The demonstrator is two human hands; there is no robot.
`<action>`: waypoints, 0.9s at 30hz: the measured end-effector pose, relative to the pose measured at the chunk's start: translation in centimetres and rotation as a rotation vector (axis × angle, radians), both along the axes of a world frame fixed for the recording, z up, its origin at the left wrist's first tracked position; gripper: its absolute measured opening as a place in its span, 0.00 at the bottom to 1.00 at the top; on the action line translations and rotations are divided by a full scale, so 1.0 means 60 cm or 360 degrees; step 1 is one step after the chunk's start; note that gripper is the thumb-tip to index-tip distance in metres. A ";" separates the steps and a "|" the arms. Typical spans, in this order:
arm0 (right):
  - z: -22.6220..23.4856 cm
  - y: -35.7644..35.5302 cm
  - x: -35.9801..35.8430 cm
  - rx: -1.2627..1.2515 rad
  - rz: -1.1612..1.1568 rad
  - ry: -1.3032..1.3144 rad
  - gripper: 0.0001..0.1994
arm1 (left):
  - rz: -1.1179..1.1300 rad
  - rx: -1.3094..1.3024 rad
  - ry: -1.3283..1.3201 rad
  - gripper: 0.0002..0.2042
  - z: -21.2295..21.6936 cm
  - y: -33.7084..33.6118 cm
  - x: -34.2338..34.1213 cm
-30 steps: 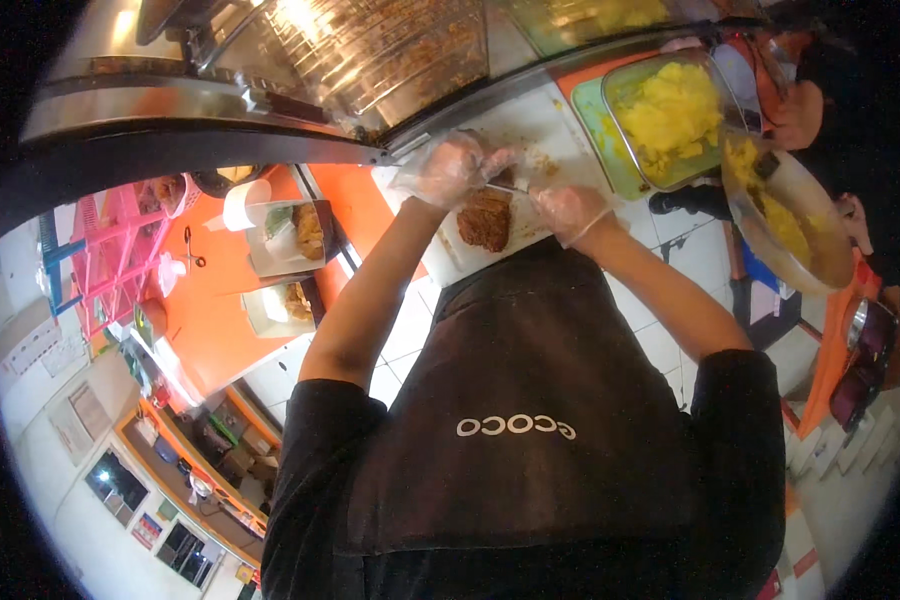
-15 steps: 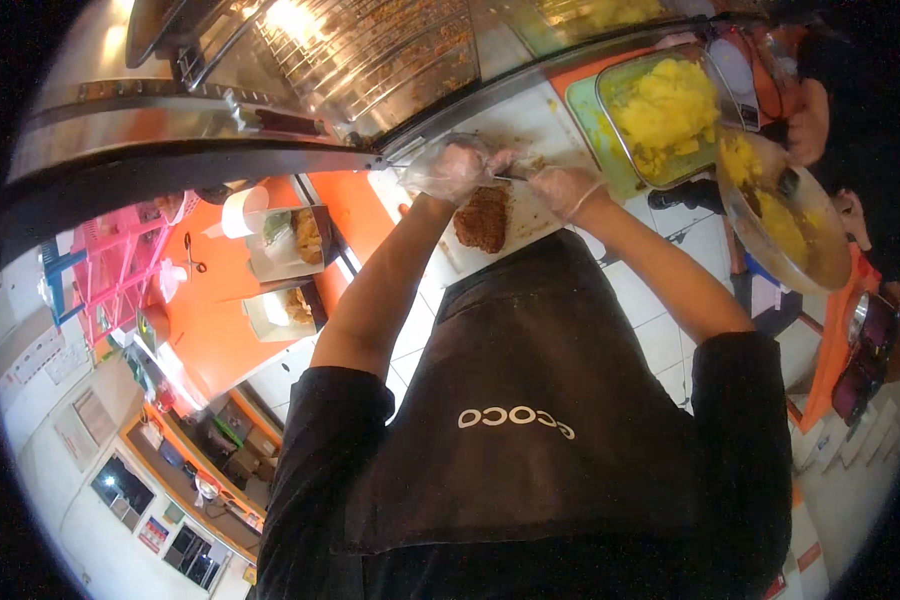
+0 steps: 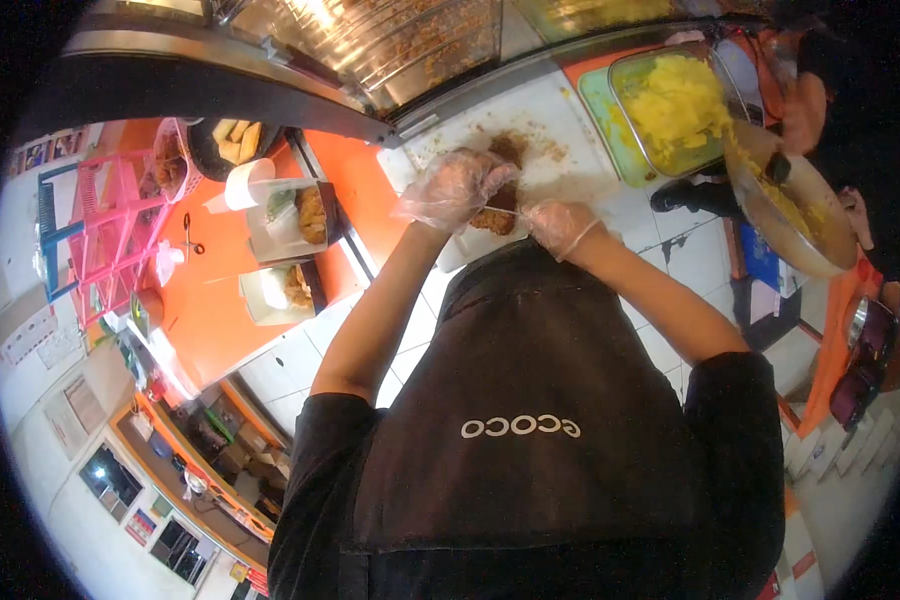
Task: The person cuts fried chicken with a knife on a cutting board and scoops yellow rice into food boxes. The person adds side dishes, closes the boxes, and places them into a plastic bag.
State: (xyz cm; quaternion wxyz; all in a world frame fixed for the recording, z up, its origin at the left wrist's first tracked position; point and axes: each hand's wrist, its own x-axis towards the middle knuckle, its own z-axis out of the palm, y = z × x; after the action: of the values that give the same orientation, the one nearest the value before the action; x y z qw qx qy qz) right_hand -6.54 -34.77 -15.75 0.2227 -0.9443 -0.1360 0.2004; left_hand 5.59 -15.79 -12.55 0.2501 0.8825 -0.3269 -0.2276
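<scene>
On a white cutting board (image 3: 580, 140) lies a piece of browned fried meat (image 3: 495, 221), partly hidden under my hands. My left hand (image 3: 460, 185), in a clear plastic glove, has its fingers curled down over the meat and presses it to the board. A gloved right hand (image 3: 562, 226) of mine is closed round the handle of a knife. The knife's thin blade (image 3: 502, 210) crosses the meat close to my left fingertips. Dark crumbs and a browned portion (image 3: 508, 148) sit on the board beyond my left hand.
To the right, a tray of yellow food (image 3: 675, 100) rests on a green board, and another person holds a tilted metal bowl (image 3: 790, 215). Left, an orange counter bears open food boxes (image 3: 290, 220), scissors (image 3: 192, 235) and a pink rack (image 3: 105, 225). A dark metal beam (image 3: 220, 95) runs overhead.
Both hands have moved nearer my body along the meat. My left hand now covers much of it, and the blade crosses its nearer part. The whole view has shifted slightly.
</scene>
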 end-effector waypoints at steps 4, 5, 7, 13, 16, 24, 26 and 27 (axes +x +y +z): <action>0.010 0.002 0.014 -0.0054 0.0069 0.0094 0.07 | 0.0067 -0.0013 0.0013 0.19 -0.021 0.002 -0.007; 0.011 0.002 0.015 -0.0086 0.0110 0.0083 0.07 | 0.0087 -0.0110 -0.0119 0.18 -0.033 0.006 -0.011; -0.005 0.002 0.014 -0.0099 0.0133 0.0090 0.08 | 0.0105 -0.0207 -0.0246 0.18 -0.047 0.008 -0.012; -0.038 -0.005 0.002 0.0017 0.0100 -0.0214 0.09 | 0.0016 -0.0070 -0.0256 0.20 -0.058 0.008 -0.011; 0.010 -0.005 0.002 0.0098 0.0023 -0.0196 0.09 | 0.0123 0.0156 -0.0284 0.20 -0.021 0.012 -0.005; 0.009 0.035 -0.031 -0.0013 -0.0071 -0.0061 0.09 | 0.0110 -0.0169 -0.0348 0.19 -0.012 0.020 -0.028; -0.005 0.031 -0.031 0.0032 -0.0055 -0.0164 0.08 | 0.0096 -0.0080 -0.0257 0.19 -0.023 0.019 -0.027; -0.014 0.032 -0.035 0.0030 -0.0056 -0.0159 0.08 | 0.0081 0.0009 -0.0171 0.19 -0.028 0.018 -0.027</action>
State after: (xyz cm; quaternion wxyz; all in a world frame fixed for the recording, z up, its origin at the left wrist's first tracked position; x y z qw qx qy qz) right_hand -8.64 -32.85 -16.57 0.2280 -0.9533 -0.1323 0.1476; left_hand 3.95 -14.69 -14.22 0.2353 0.9022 -0.3166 -0.1744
